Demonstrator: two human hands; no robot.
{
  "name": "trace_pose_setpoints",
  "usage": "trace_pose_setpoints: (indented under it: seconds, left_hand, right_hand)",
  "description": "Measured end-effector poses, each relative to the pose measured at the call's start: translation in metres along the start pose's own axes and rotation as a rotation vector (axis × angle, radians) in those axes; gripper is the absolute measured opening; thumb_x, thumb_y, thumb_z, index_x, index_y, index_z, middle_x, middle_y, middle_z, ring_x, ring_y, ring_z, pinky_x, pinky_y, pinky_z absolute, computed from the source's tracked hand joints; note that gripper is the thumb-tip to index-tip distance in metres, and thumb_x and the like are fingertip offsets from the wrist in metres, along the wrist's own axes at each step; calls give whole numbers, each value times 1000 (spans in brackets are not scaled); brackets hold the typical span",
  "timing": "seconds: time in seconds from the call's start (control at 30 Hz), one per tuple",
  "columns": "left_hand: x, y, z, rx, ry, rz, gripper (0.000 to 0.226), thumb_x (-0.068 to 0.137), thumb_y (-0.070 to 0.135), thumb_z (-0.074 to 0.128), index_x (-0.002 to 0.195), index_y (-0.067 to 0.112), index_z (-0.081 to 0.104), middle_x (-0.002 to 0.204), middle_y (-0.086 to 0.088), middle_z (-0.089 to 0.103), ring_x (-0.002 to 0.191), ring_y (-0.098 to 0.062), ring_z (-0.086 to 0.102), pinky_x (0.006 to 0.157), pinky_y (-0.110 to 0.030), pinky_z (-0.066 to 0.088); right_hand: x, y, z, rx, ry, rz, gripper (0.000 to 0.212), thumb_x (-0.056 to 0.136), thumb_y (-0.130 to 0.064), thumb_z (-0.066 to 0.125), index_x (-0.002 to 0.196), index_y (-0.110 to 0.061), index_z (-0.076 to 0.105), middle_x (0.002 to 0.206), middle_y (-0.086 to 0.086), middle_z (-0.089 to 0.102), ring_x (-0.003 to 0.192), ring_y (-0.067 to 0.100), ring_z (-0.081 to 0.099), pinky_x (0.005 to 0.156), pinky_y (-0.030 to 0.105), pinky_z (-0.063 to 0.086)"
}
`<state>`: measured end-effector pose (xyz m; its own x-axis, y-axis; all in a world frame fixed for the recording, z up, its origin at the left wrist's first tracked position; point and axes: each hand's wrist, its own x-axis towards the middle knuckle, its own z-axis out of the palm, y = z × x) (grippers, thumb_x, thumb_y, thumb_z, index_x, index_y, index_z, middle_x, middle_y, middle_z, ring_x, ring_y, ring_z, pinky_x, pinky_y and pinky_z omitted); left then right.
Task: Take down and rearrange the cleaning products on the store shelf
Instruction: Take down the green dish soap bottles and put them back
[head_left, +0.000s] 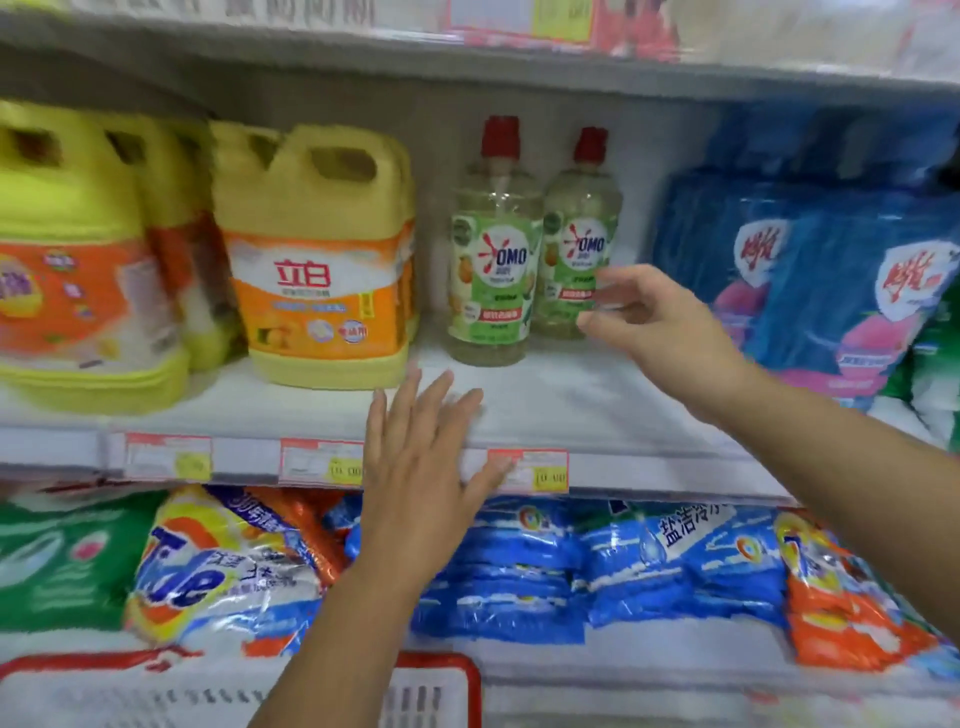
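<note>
Two clear, red-capped OMO bottles (491, 244) stand upright on the shelf (545, 405) just right of the yellow detergent jug (317, 260). They look like smooth, stiff plastic, heavy with liquid, and are best taken round the labelled waist. The right hand (660, 325), fingers loosely curled and apart, hovers at the bottle farther from the jug; contact is unclear. The left hand (421, 467), flat and spread, holds nothing below the jug's right corner.

Two clear OMO bottles (491, 270) with red caps and green labels are stood upright, side by side, on the middle shelf (550, 410). Yellow handled detergent jugs (317, 260) are ranged to their left, blue detergent bags (810, 280) to their right.
</note>
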<state>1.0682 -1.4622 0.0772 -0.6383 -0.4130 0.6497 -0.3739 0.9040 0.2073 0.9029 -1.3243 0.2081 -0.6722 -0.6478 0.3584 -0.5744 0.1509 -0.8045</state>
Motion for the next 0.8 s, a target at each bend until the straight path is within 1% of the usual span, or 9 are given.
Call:
trace_pose_setpoints:
  seconds: [0.07, 0.13, 0.23, 0.33, 0.43, 0.5, 0.57, 0.67, 0.8]
  left_hand:
    - [-1, -4, 3, -13, -10, 22, 58, 93, 66, 40, 137, 30, 51, 147, 3, 44, 147, -22, 25, 122, -48, 6]
    - [0, -5, 5, -26, -3, 14, 55, 92, 66, 39, 133, 32, 53, 143, 5, 49, 143, -22, 32, 122, -46, 7]
    - [1, -7, 9, -20, 12, 16, 54, 92, 67, 40, 130, 32, 55, 140, 5, 51, 140, -22, 36, 121, -46, 10]
    - [1, -7, 10, -29, 30, 19, 54, 91, 68, 38, 129, 33, 55, 138, 5, 54, 139, -22, 38, 119, -48, 14]
    - [2, -7, 11, -32, 36, 11, 54, 92, 68, 35, 129, 33, 54, 138, 6, 53, 139, -22, 39, 117, -49, 17]
    - [2, -7, 11, -28, 29, 8, 55, 93, 69, 33, 130, 33, 54, 139, 5, 53, 139, -22, 39, 117, -50, 18]
    - [1, -7, 10, -27, 14, 8, 56, 93, 68, 33, 131, 32, 54, 139, 4, 53, 139, -22, 38, 117, -50, 18]
    - [0, -8, 10, -38, -5, 9, 56, 93, 67, 36, 132, 31, 54, 139, 4, 53, 139, -23, 38, 118, -50, 16]
    - [1, -6, 4, -66, -39, -15, 63, 94, 67, 32, 140, 27, 46, 142, 5, 50, 140, -20, 35, 119, -47, 11]
  right_hand:
    - [30, -12, 23, -40, -51, 45, 67, 82, -37, 79, 139, -25, 46, 128, -8, 58, 109, 11, 61, 99, 31, 51]
    - [52, -21, 43, -70, -92, 52, 75, 78, -40, 82, 138, -31, 37, 125, -17, 56, 108, 7, 59, 89, 16, 48]
    - [80, -24, 69, -48, -48, 37, 112, 71, -33, 88, 153, -26, 12, 137, -6, 52, 121, 14, 53, 96, 27, 44]
    - [98, -23, 87, 86, 84, 61, 129, 68, -25, 91, 156, -26, -3, 146, -1, 44, 126, 17, 48, 100, 34, 41]
    - [101, -22, 93, 149, 168, 87, 109, 62, -25, 94, 147, -23, 24, 129, -5, 57, 112, 15, 59, 101, 42, 49]
    - [96, -20, 92, 157, 189, 66, 85, 63, -23, 93, 127, -24, 37, 109, -11, 60, 93, 4, 61, 90, 35, 52]
    - [89, -15, 84, 138, 176, 60, 92, 59, -30, 95, 130, -24, 36, 113, -10, 62, 99, 8, 62, 88, 33, 51]
    - [79, -9, 64, 141, 70, 87, 123, 48, -47, 96, 145, -28, 23, 125, -8, 63, 112, 17, 64, 99, 45, 51]
    - [72, -26, 52, 178, 35, 96, 124, 39, -62, 92, 142, -31, 29, 120, -9, 67, 106, 17, 68, 98, 48, 52]
